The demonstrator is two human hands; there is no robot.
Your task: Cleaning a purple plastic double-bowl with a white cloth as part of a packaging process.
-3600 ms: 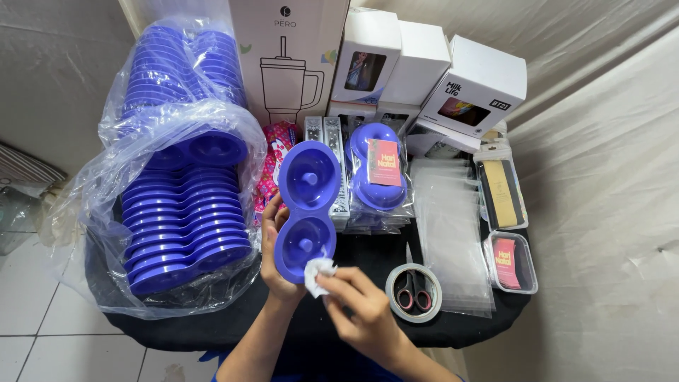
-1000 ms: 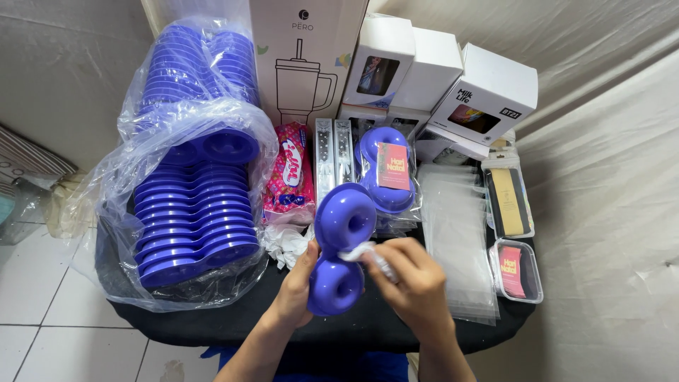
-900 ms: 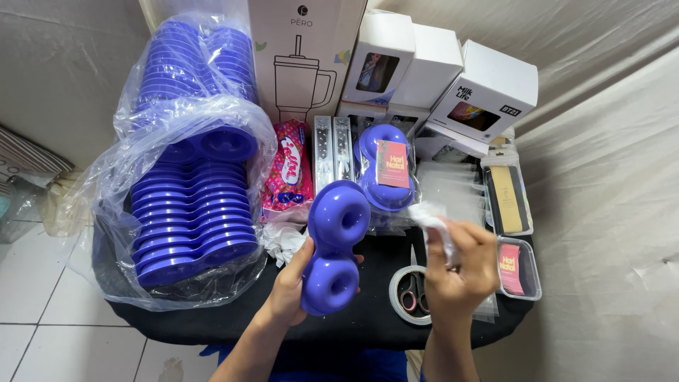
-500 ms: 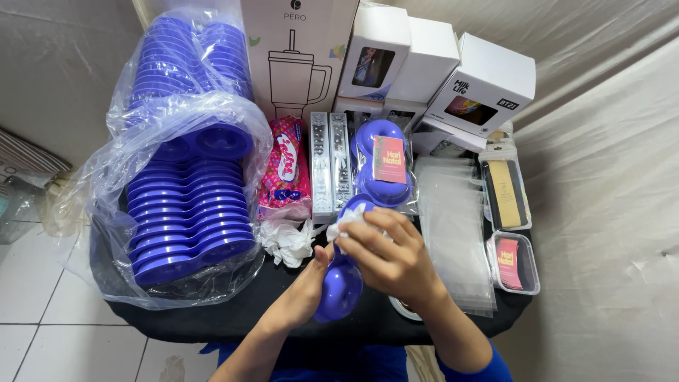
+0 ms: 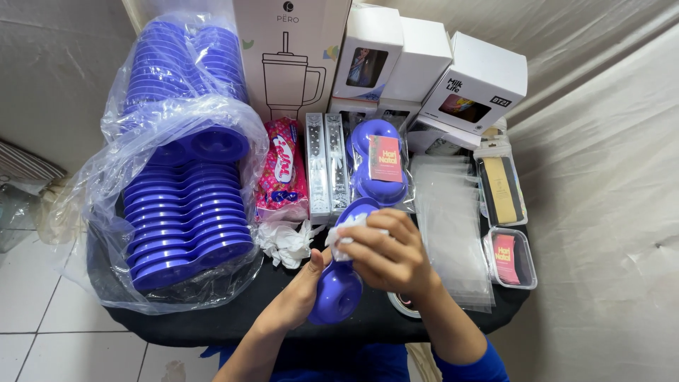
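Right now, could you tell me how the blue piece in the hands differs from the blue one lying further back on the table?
The held blue piece is bare and tilted, gripped by the left hand and wiped with a white tissue by the right hand. The packed blue piece lies flat, wrapped, carrying a pink card. Both are the same blue double-round shape.

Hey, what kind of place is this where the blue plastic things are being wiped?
Probably a small home packing or gift-assembly table. A clear plastic bag of stacked blue plastic trays sits at the left, white cardboard product boxes stand at the back, and a pile of clear plastic sleeves lies on the right.
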